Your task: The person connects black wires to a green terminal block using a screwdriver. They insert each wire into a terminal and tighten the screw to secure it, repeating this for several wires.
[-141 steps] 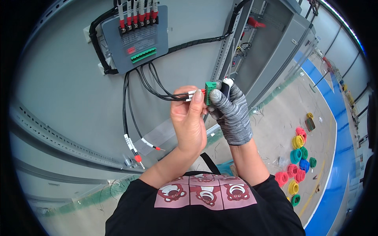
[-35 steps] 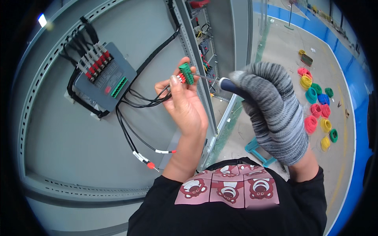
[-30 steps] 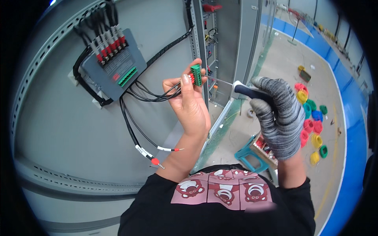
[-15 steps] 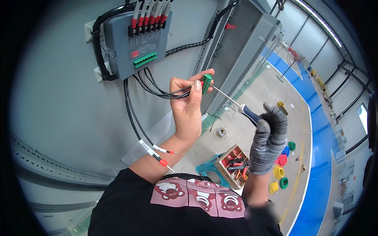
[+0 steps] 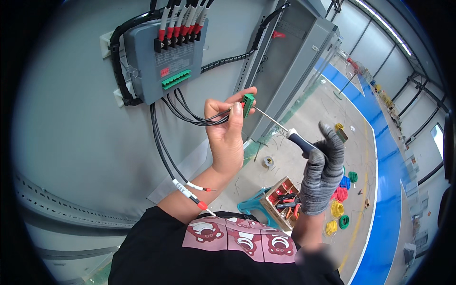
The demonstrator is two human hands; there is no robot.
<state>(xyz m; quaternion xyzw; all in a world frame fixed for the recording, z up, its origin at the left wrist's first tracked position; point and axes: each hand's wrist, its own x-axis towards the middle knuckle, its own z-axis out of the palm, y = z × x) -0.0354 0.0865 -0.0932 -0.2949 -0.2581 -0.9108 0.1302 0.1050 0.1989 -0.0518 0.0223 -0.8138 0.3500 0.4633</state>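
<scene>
Bare, my left hand (image 5: 227, 124) pinches a green terminal block plug (image 5: 248, 104) between thumb and fingers. Several thin black wires (image 5: 190, 118) with red ends run into the plug. My right hand (image 5: 322, 173), in a grey knit glove, grips a screwdriver (image 5: 300, 140) with a dark blue and white handle. The screwdriver's tip meets the plug's right side. Up and to the left, a grey device box (image 5: 166, 61) is mounted on the panel and carries a green socket (image 5: 176, 79). Two loose black wires with labelled sleeves (image 5: 183, 189) and red ferrules hang over my left forearm.
A wooden box of tools (image 5: 270, 195) stands on a blue stool (image 5: 247, 205) below my hands. Coils of coloured wire (image 5: 337, 209) and a tape roll (image 5: 268, 162) lie on the floor at right. The cabinet's grey panel (image 5: 76, 142) fills the left, with a frame post beyond.
The screwdriver and my gloved hand have shifted slightly, the grip turning a little. My left hand and the plug stay nearly in place. The hanging labelled wires sit slightly lower.
</scene>
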